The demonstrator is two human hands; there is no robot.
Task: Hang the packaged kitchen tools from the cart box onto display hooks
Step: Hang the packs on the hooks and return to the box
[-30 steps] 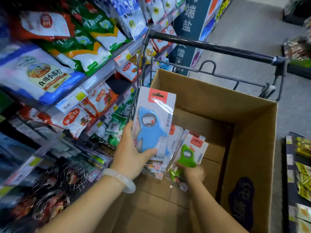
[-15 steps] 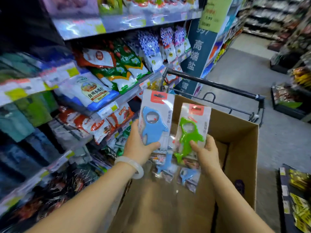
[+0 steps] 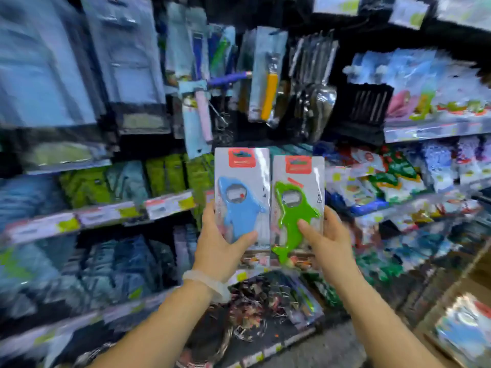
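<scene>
While both packs are held up before the shelving, the left hand [image 3: 218,245] grips the lower half of the blue pack [image 3: 241,205], thumb curled across its front; just beside it, edges almost touching, the right hand [image 3: 328,241] grips the green pack [image 3: 297,211] the same way, thumb pressed on the green shape. The hanging tools [image 3: 268,83] sit above, toward the top edge of the shelving, and the hooks themselves are too blurred to pick out. I judge the main risk to be missing a hook; each hand holds its card low, so the top can flop or twist as it is lifted, and the slot may slide past the tip; a glossy sleeve could also slip from the thumb. Each pack is a flat grey card in clear film, red label at the top, carrying a fish-shaped plastic opener with a metal ring.
</scene>
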